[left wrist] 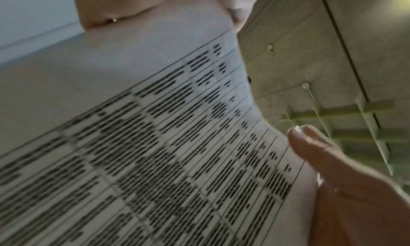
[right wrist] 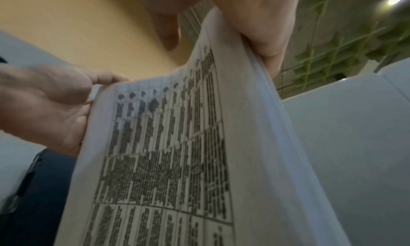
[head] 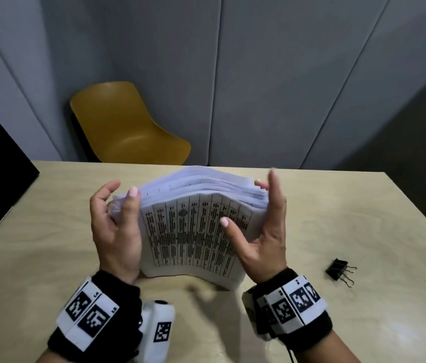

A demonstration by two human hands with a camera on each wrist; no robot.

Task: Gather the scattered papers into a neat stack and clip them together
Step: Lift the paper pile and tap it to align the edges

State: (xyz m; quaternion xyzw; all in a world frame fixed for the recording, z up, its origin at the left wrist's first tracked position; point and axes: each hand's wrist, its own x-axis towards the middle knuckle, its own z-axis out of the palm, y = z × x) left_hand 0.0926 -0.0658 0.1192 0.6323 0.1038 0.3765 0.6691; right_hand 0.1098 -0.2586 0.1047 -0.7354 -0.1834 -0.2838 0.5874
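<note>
A thick stack of white papers (head: 193, 231), printed table facing me, stands on its lower edge on the table and bows slightly. My left hand (head: 117, 218) grips its left edge, thumb on the front sheet and fingers curled behind. My right hand (head: 266, 231) lies against the right edge with fingers mostly straight and the thumb stretched over the front sheet. The left wrist view shows the printed sheet (left wrist: 155, 127) with my thumb (left wrist: 321, 158) on its edge. In the right wrist view the stack (right wrist: 166, 144) stands between my right hand's fingers (right wrist: 255, 21) and my left hand (right wrist: 44, 106). A black binder clip (head: 340, 271) lies to the right.
The light wooden table (head: 337, 218) extends to both sides of the stack. A yellow chair (head: 128, 127) stands beyond the far edge, against grey wall panels. A dark panel borders the table's left side.
</note>
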